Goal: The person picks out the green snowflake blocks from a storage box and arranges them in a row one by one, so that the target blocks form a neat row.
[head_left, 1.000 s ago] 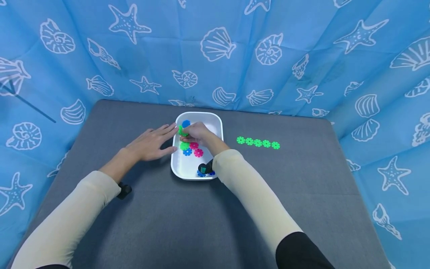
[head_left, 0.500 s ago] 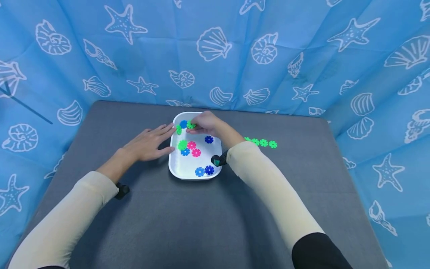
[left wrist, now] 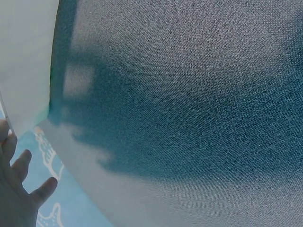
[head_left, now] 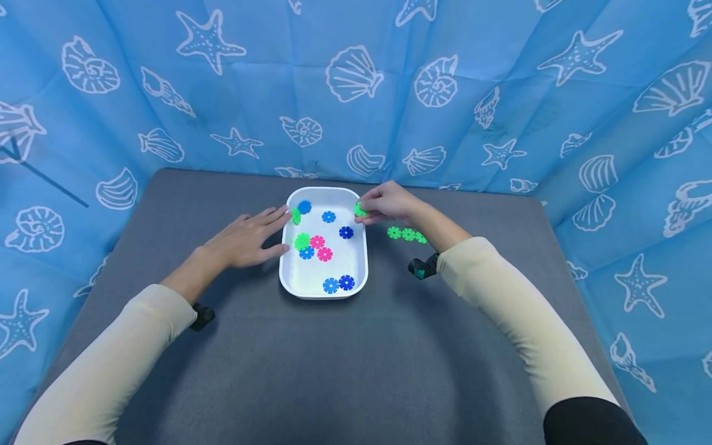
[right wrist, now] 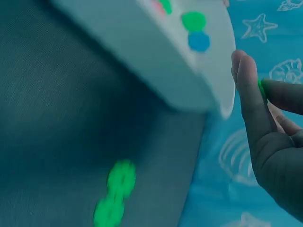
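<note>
A white tray (head_left: 324,272) holds several notched plastic discs in blue, pink and green. Above its right rim my right hand (head_left: 391,203) pinches a green disc (head_left: 360,209) between thumb and fingers; the right wrist view shows only a thin green edge (right wrist: 261,89) of it. My left hand (head_left: 248,240) lies with straight, spread fingers against the tray's left rim. Close by its fingertips a green disc (head_left: 296,216) leans tilted at the inner wall. Right of the tray, a row of green discs (head_left: 408,234) lies on the table, partly covered by my right forearm.
Inside the tray lie pink discs (head_left: 325,254), a dark blue disc (head_left: 346,232) and a lighter blue disc (head_left: 329,217). The grey cloth-covered table (head_left: 311,364) ends at a blue curtain (head_left: 256,80) with shell prints, behind and at both sides.
My right hand has lifted a green disc from the tray's upper left and carried it right, to the right rim. A blue disc there is uncovered. My left hand stays put.
</note>
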`<state>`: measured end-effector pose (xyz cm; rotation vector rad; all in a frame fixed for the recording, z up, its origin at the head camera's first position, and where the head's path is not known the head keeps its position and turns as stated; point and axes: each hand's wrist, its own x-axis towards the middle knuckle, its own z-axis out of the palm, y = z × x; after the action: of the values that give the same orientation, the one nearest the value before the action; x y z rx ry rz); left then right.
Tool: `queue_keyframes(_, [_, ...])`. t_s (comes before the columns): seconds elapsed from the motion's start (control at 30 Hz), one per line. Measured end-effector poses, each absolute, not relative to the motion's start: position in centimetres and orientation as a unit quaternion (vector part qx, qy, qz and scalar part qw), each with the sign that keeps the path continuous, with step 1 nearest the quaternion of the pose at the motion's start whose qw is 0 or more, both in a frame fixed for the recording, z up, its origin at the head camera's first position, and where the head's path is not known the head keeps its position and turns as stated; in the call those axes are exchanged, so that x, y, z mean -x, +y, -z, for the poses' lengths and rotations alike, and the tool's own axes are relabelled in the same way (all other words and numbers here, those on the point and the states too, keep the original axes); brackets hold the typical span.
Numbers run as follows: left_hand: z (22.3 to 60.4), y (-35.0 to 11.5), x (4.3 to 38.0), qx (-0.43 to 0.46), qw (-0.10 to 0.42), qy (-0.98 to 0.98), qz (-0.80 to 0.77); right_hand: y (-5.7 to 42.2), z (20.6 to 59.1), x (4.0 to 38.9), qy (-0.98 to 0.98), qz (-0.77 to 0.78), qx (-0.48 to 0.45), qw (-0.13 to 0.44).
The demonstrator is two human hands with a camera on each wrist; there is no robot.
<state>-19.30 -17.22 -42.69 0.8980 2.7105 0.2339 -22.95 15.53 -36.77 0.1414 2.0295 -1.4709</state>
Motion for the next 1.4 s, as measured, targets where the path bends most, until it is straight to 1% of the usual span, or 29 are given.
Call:
queue_keyframes(0.2, [42.8, -17.3, 19.3, -0.310, 0.140, 0.936, -0.087, 20.3, 36.9, 21.7, 0.783, 0.534, -0.038, 0.318])
queue_keyframes(0.43, [42.9, -17.3, 19.3, -0.311, 0.133, 0.936, -0.093, 25.5, 37.1, 20.4, 0.796, 0.515, -0.042, 0.314])
queue_keyframes(0.67, [42.8, -17.5, 19.8, -0.314, 0.138, 0.935, -0.093, 29.6, 38.4, 19.8, 0.823, 0.493, -0.059, 0.277])
queue_keyframes(1.1, [42.9, -17.4, 20.5, -0.305, 0.138, 0.938, -0.093, 35.5, 41.9, 18.2, 0.841, 0.483, -0.134, 0.202])
queue_keyframes(1.23, [42.9, -17.4, 20.5, -0.304, 0.141, 0.938, -0.089, 36.6, 42.6, 17.8, 0.843, 0.480, -0.146, 0.195])
queue_keyframes(1.4, [42.8, -17.4, 20.5, -0.305, 0.147, 0.937, -0.090, 37.2, 43.3, 17.5, 0.845, 0.474, -0.147, 0.200])
